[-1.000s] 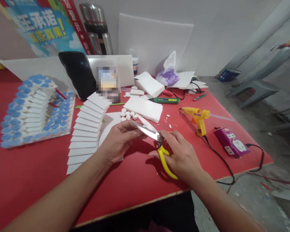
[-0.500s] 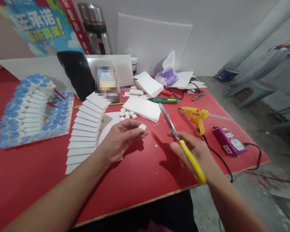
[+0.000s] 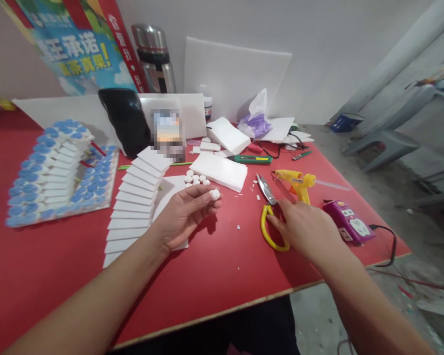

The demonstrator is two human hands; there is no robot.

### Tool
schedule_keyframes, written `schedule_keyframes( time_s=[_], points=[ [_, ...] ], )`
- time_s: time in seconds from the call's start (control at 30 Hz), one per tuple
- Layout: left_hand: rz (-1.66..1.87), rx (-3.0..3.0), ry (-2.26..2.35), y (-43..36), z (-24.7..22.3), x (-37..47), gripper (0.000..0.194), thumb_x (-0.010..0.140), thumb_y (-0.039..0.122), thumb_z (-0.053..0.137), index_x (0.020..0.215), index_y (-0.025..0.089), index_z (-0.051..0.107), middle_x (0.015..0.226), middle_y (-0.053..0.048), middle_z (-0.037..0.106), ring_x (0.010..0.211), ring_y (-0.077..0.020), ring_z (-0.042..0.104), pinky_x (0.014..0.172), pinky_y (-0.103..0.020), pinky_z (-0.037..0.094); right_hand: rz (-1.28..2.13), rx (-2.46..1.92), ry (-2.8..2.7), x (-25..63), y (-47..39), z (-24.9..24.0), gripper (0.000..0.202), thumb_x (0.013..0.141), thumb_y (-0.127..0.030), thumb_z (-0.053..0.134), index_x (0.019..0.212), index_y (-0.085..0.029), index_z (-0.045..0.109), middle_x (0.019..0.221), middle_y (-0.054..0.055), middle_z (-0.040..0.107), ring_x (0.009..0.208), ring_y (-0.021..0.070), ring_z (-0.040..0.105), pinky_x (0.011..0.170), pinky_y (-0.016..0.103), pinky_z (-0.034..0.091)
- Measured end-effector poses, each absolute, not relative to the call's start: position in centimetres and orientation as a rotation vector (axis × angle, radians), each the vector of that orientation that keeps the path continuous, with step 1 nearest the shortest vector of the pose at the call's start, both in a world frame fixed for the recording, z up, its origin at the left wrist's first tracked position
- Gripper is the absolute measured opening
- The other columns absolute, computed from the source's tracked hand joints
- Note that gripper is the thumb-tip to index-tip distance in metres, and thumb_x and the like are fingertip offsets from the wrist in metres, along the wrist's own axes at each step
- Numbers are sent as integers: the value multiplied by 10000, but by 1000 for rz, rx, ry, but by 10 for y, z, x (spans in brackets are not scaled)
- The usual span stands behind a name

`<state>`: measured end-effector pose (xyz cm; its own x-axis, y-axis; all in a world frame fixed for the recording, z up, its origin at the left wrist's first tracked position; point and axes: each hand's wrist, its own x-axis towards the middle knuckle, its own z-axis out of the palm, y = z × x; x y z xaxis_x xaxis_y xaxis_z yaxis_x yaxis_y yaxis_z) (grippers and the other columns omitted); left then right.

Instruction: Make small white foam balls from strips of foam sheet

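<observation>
My left hand (image 3: 187, 214) pinches a small round white foam piece (image 3: 215, 195) between thumb and fingertips, held above the red table. My right hand (image 3: 305, 227) is low at the tabletop, its fingers closed about the yellow-handled scissors (image 3: 268, 193) near the pivot. The scissors lie close to flat with blades pointing away; one yellow loop shows and my hand covers the other. Beyond my left hand, several similar white pieces (image 3: 194, 178) sit in a cluster. A fan of white foam-board steps (image 3: 133, 207) stands by my left forearm.
A yellow glue gun (image 3: 299, 185) lies beyond my right hand, with a purple power socket (image 3: 350, 222) to its right. Farther back are a green utility knife (image 3: 252, 159) and white foam blocks (image 3: 220, 170). A blue-and-white staircase model (image 3: 59, 172) stands at left. White scraps (image 3: 239, 227) dot the table.
My right hand has lowered the scissors from the air onto the table, blades pointing away. My left hand keeps the foam piece in nearly the same place. The view has tilted slightly.
</observation>
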<state>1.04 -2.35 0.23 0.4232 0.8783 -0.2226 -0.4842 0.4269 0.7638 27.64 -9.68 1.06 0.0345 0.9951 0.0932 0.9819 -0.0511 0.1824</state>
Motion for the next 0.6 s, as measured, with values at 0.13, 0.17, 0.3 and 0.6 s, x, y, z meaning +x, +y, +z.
schedule_keyframes(
  time_s=[0.13,0.17,0.3,0.6],
  points=[
    [955,766,747,-25,1,10,288,659,230,970,902,166,829,831,-53,788,704,-145,727,735,-274,602,225,2199,2384,257,-86,48,287,955,-458,658,852,-193,694,653,77,656,531,217,585,502,306,255],
    [963,795,763,-26,1,10,290,666,239,965,914,168,830,831,-53,785,718,-149,728,756,-282,602,146,2205,2510,249,-82,57,271,981,-442,628,895,-197,705,679,67,675,570,212,595,529,311,282],
    [990,1062,843,-25,1,6,248,778,306,888,999,212,823,981,-61,773,892,-192,729,845,-327,586,-231,2204,2804,214,-59,71,423,1021,-406,571,652,-200,575,567,-2,572,525,138,466,558,306,266],
    [840,2332,1309,-12,1,-12,122,978,269,591,938,202,684,1006,-105,738,978,-289,655,874,-442,475,-162,2683,2867,226,-17,17,336,978,-349,564,677,-203,595,578,-10,569,541,138,456,609,301,323]
  ],
)
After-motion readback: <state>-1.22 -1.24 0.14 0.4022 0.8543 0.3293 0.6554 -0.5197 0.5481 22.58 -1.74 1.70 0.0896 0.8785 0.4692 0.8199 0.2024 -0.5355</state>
